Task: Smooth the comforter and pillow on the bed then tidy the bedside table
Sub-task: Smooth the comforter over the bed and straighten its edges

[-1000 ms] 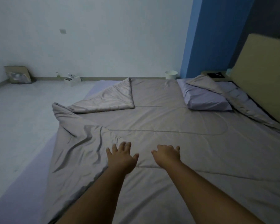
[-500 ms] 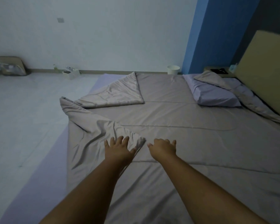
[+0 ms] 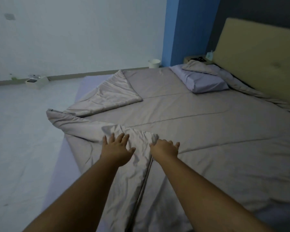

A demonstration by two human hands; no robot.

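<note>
Dimly, left hand [image 3: 117, 151] flat, fingers apart, on the bunched comforter [image 3: 208, 131]; right hand [image 3: 164, 148] beside it, grip unclear, fingertips hidden.

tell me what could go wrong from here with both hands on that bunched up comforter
1. The left hand and right hand press on the comforter at its bunched ridge; pushing forward may pile it higher rather than flatten it.
2. The folded-back corner lies doubled over, so smoothing past it could leave it creased.
3. A comforter flap lies on the pillow; tugging might drag the pillow askew.
</note>
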